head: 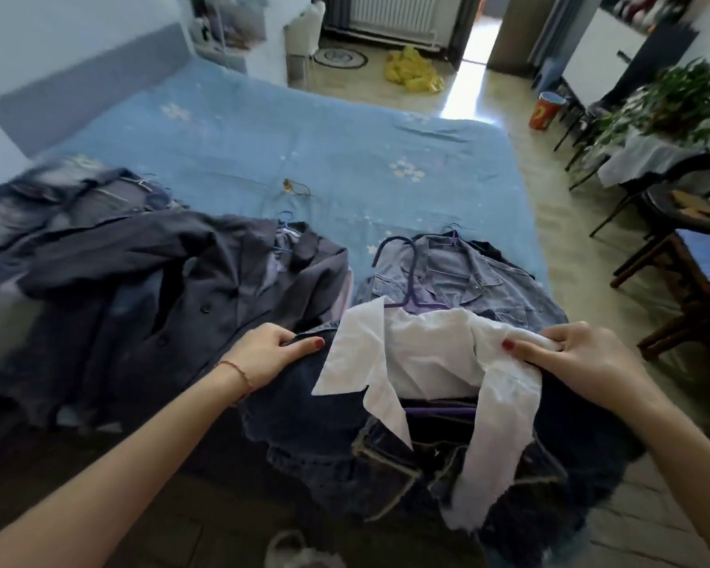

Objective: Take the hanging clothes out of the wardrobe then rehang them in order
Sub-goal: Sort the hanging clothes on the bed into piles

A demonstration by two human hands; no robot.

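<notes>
A dark denim jacket (pixel 320 436) with a white shirt collar (pixel 419 358) hangs on a purple hanger (pixel 406 276) over the bed's near edge. My left hand (pixel 271 352) grips the jacket's left shoulder. My right hand (pixel 583 354) pinches the white fabric at the right shoulder. Behind it lies a light denim shirt (pixel 476 280) on its own hanger. A dark grey coat (pixel 173 272) on a blue hanger is spread to the left, with a faded denim garment (pixel 58 198) beyond it.
The clothes lie on a bed with a blue flowered sheet (pixel 304 149). A dark chair (pixel 681 256) and a plant (pixel 673 104) stand at the right. A yellow bag (pixel 415 71) and a red bucket (pixel 546 110) sit on the tiled floor by the doorway.
</notes>
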